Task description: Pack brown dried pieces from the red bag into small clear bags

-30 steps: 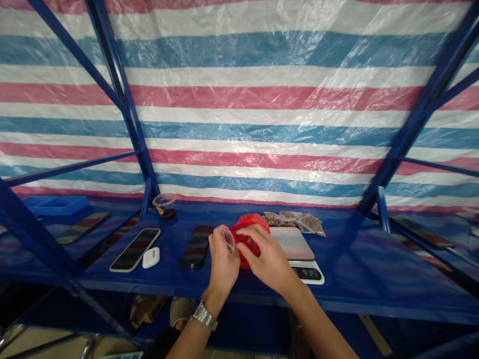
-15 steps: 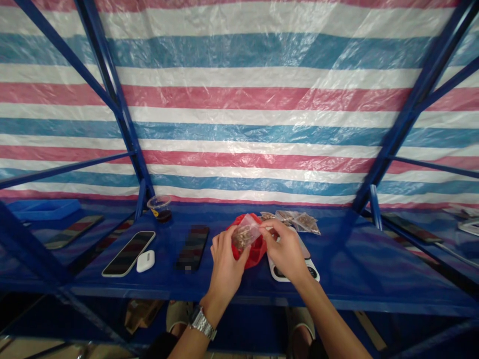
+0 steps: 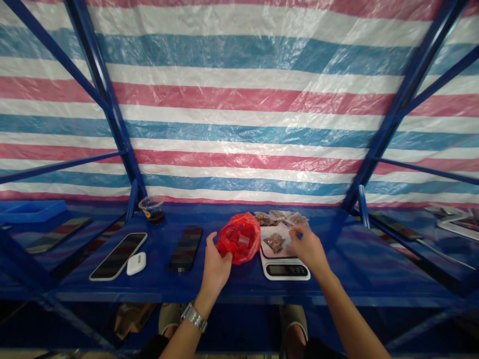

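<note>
My left hand [image 3: 216,267] rests on the blue shelf, its fingertips at the edge of a crumpled red plastic bag [image 3: 239,238] holding small clear pieces. My right hand [image 3: 305,248] hangs just above the back of a white kitchen scale [image 3: 284,270], holding nothing I can see. A small clear bag of brown pieces [image 3: 274,243] lies on the scale's pale top. Behind it, close to my right fingertips, several similar bags [image 3: 280,217] lie heaped.
Two phones [image 3: 118,257] [image 3: 185,249] and a white earbud case [image 3: 136,263] lie left of my hands. A plastic cup with dark liquid [image 3: 151,209] stands at the back, beside a blue frame post. A blue tray [image 3: 32,212] sits far left, before a striped tarp [image 3: 239,65].
The clear bag of brown pieces has left my hands and now lies on the scale. My hands have moved apart, and the view has tilted slightly upward.
</note>
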A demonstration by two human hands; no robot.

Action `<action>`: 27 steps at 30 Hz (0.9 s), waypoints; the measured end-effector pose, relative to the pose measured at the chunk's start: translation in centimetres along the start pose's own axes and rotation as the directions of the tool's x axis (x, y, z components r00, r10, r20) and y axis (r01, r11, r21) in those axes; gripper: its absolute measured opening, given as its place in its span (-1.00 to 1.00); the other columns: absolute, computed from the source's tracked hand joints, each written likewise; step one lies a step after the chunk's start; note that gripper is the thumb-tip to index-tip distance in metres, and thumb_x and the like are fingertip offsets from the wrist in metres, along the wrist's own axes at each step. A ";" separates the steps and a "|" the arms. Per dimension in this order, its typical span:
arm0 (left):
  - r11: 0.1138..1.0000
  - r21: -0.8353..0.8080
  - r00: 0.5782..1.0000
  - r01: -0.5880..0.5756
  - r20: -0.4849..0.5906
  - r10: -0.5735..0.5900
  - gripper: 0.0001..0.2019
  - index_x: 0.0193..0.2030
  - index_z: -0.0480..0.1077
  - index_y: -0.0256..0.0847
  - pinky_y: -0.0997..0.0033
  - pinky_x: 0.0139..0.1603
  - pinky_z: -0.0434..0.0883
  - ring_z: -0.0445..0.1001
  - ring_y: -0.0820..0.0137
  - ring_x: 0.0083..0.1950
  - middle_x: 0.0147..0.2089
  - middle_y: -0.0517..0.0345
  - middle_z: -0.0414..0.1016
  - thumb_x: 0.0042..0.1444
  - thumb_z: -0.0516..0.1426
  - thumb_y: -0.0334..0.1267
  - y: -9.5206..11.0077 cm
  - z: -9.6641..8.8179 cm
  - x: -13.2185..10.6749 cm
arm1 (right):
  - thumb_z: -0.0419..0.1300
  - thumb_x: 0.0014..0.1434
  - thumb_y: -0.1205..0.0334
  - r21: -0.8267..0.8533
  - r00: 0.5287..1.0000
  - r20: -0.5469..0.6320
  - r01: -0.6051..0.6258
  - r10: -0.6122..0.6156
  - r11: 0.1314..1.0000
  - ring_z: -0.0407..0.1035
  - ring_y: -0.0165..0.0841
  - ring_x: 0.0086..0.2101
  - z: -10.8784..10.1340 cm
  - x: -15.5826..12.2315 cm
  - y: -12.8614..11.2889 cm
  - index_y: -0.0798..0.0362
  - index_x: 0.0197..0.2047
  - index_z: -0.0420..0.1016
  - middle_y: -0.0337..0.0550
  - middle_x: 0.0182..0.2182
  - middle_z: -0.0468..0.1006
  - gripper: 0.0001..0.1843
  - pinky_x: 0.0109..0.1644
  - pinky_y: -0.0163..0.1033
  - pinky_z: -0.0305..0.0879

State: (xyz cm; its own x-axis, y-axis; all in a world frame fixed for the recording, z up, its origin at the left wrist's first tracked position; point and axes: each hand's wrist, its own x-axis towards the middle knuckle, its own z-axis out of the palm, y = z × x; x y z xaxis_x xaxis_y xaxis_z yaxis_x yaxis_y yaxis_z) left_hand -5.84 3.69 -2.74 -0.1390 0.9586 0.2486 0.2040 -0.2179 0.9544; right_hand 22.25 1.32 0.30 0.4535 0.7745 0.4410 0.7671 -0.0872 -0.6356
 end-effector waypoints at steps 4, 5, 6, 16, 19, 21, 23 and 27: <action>0.996 0.017 0.996 0.085 0.022 -0.085 -0.33 0.23 0.24 -0.18 0.35 -0.12 0.46 0.51 0.39 -0.23 -0.20 0.19 0.45 -0.08 0.11 -0.59 1.8 -0.1 0.4 | 0.13 0.28 0.06 -0.079 0.962 -0.057 0.261 -0.266 0.962 0.41 0.01 0.08 1.1 -1.1 -3.0 0.09 0.15 0.50 0.13 0.05 0.57 -0.55 0.21 0.11 0.27; 0.998 0.030 0.998 0.055 0.033 -0.056 -0.37 0.20 0.29 -0.19 0.39 -0.17 0.45 0.49 0.41 -0.28 -0.20 0.19 0.45 -0.08 0.10 -0.60 2.2 -0.2 0.4 | 0.14 0.29 0.05 -0.040 0.945 -0.020 0.324 -0.325 0.945 0.40 -0.01 0.10 1.5 -1.5 -4.0 0.07 0.18 0.48 0.10 0.07 0.56 -0.53 0.23 0.09 0.26; 0.999 0.045 0.999 0.009 0.048 -0.011 -0.41 0.15 0.34 -0.19 0.41 -0.21 0.44 0.47 0.43 -0.31 -0.20 0.19 0.46 -0.07 0.08 -0.61 2.5 -0.3 0.4 | 0.15 0.30 0.04 0.006 0.933 0.018 0.360 -0.360 0.933 0.40 -0.03 0.11 1.9 -1.8 -5.1 0.05 0.21 0.46 0.07 0.09 0.56 -0.52 0.23 0.05 0.26; 0.835 0.495 0.943 -0.241 -0.083 0.322 -0.58 -0.20 0.60 -0.21 0.14 0.16 0.44 0.47 0.25 -0.04 -0.05 -0.01 0.36 0.02 0.00 -0.66 1.8 -3.3 1.6 | 0.11 0.15 0.34 0.168 0.973 -0.027 0.231 -0.230 0.958 0.46 -0.26 -0.27 3.7 -3.5 -10.8 -0.03 -0.16 0.47 -0.20 -0.27 0.61 -0.80 -0.17 -0.23 0.25; 0.750 0.614 0.938 -0.248 -0.041 0.344 -0.56 -0.12 0.60 -0.25 0.03 0.18 0.44 0.41 0.15 0.02 -0.02 -0.08 0.37 0.03 0.01 -0.67 1.1 -3.6 1.7 | 0.10 0.15 0.36 0.088 0.966 0.007 0.256 -0.258 0.963 0.44 -0.25 -0.30 3.4 -4.0 -11.5 -0.03 -0.22 0.45 -0.20 -0.31 0.59 -0.84 -0.15 -0.20 0.22; 0.714 0.627 0.912 -0.313 -0.013 0.411 -0.53 -0.04 0.59 -0.23 0.00 0.20 0.44 0.37 0.13 0.06 0.08 -0.09 0.37 0.07 0.00 -0.66 1.0 -3.6 1.7 | 0.08 0.17 0.36 0.067 0.959 -0.007 0.284 -0.284 0.957 0.43 -0.23 -0.27 3.2 -4.3 -11.9 -0.03 -0.22 0.44 -0.19 -0.29 0.58 -0.83 -0.12 -0.18 0.23; 0.688 0.592 0.873 -0.419 0.056 0.484 -0.50 -0.02 0.57 -0.18 0.02 0.22 0.45 0.33 0.14 0.10 0.16 -0.05 0.37 0.08 -0.02 -0.68 1.3 -3.3 1.6 | 0.07 0.15 0.39 0.030 0.948 -0.002 0.319 -0.319 0.947 0.43 -0.20 -0.21 3.2 -4.6 -12.0 -0.02 -0.18 0.45 -0.14 -0.24 0.56 -0.78 -0.06 -0.16 0.25; 0.686 0.485 0.832 -0.543 0.201 0.517 -0.47 -0.12 0.58 -0.14 0.07 0.21 0.48 0.30 0.17 0.10 0.02 0.03 0.47 0.04 -0.06 -0.73 2.0 -2.7 1.3 | 0.10 0.02 0.48 -0.037 0.928 0.113 0.362 -0.356 0.932 0.39 -0.12 -0.03 3.5 -5.3 -11.7 0.02 0.10 0.44 0.00 -0.02 0.47 -0.46 0.08 -0.09 0.29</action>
State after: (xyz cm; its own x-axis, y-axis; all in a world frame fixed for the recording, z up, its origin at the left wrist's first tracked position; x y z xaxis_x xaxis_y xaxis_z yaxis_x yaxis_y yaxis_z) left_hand -8.26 4.00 -0.02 0.1844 0.7221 0.6667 0.6853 -0.5807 0.4395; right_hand 9.28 0.47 3.17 0.0963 0.8205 0.5634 0.8952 0.1760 -0.4093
